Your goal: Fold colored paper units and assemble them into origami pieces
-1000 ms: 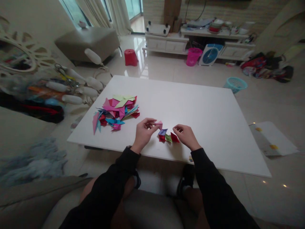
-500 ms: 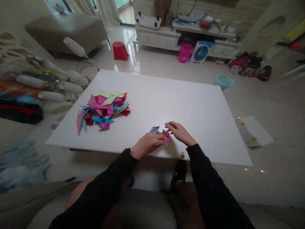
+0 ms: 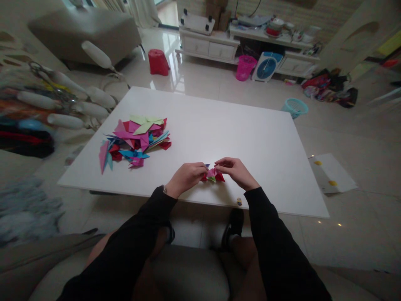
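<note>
Near the front edge of the white table [image 3: 250, 138], a small folded paper piece [image 3: 213, 173] in pink, red and green is between my hands. My left hand [image 3: 188, 177] pinches its left side, fingertips pressed together. On its right upper side, my right hand [image 3: 234, 170] has thumb and fingers closed on the paper. A bit of purple paper [image 3: 207, 165] shows just behind my left fingertips; the rest of it is hidden. Away to the left lies a heap of folded origami papers [image 3: 134, 140] in pink, red, blue and light green.
A small yellow sticker [image 3: 239, 201] sits at the table's front edge. Beyond the table stand a red stool [image 3: 158, 62], a pink bin [image 3: 245, 69], a blue-and-white fan [image 3: 266, 67] and a turquoise basket [image 3: 295, 108]. A floor lamp [image 3: 97, 54] is at the left.
My right hand has come down and left onto the paper piece and closed on it. My left hand has shifted slightly left and up. The paper piece has turned, showing pink folds and green below.
</note>
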Motion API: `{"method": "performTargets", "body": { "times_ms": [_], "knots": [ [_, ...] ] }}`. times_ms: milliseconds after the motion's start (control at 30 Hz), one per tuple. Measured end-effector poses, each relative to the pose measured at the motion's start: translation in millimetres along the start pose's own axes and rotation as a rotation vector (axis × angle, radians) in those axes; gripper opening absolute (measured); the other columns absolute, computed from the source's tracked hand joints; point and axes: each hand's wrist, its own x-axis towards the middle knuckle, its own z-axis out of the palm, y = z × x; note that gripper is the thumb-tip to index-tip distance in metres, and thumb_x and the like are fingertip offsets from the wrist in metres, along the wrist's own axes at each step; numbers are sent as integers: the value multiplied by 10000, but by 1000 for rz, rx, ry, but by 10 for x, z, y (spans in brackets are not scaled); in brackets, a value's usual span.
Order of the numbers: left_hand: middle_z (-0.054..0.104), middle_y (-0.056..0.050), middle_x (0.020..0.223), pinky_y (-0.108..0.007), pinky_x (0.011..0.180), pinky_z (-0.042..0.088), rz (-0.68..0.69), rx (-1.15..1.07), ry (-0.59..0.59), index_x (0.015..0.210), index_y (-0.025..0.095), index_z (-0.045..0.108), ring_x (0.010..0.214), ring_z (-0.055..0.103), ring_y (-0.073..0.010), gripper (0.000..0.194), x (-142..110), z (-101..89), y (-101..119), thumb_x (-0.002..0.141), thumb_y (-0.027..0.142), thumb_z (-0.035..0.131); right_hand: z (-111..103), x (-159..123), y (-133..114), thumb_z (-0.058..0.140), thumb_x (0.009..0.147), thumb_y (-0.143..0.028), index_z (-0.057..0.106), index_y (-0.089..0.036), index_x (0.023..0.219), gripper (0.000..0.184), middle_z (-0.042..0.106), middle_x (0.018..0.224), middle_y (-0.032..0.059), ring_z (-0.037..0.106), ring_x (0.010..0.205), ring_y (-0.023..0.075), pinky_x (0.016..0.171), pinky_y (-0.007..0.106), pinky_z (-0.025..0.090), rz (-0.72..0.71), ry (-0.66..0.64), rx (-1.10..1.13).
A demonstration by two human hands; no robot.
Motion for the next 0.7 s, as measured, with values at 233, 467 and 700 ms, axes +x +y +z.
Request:
{"method": "performTargets", "body": {
  "times_ms": [233,467,700],
  "knots": [
    [737,-80,1013,-340,798,588,-362,-365,307,983,187,665,893,723,-204,236,95,56,43,776,80,627,-12,26,-17,840,683,-359,769,-171,850,261,766,806,59,709,768,194,789,371,577,-39,132,-50],
    [742,-142,1093,-356,790,602,-656,-1015,230,1135,162,703,869,731,-206,415,113,181,138,741,244,803,32,20,-70,821,720,-370,750,-189,846,232,765,829,51,717,794,197,794,360,573,-158,196,-44],
    [778,-118,1012,-368,838,596,-639,-933,333,986,159,783,926,729,-232,317,132,214,148,721,323,839,76,-9,-120,795,776,-413,762,-194,873,242,763,874,52,702,806,190,740,322,561,-205,143,-148]
  ]
}}
